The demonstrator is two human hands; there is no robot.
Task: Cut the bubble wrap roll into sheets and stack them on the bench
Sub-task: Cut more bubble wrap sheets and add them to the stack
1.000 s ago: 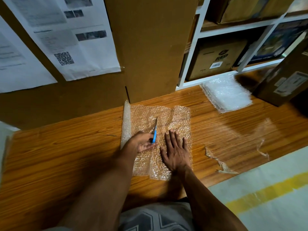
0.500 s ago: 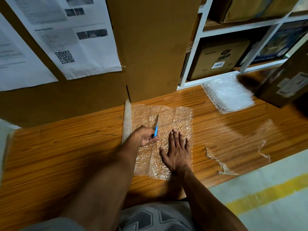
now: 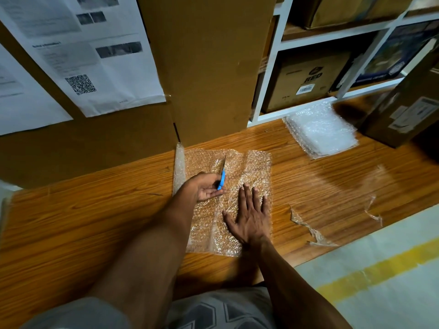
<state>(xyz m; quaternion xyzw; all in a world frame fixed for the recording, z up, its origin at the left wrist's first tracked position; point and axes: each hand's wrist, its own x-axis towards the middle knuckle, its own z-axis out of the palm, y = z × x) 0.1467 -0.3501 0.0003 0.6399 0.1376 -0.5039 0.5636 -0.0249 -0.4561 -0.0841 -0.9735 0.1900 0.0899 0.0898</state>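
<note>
On the wooden bench (image 3: 95, 210), bubble wrap (image 3: 251, 167) lies unrolled beneath both hands. The right hand (image 3: 249, 217) presses it flat, fingers straight; the left hand (image 3: 206, 187) grips blue-handled scissors (image 3: 222, 174) mid-sheet. Risk: film bunching would skew the cut.

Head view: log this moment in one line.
left hand holds cutter | right hand flat on bubble wrap | cut sheets stacked on bench

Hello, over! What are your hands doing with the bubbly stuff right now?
Left hand grips blue cutter, blade in bubble wrap. Right hand flat, pressing it down. Cut stack far right. Nothing blocking.
</note>
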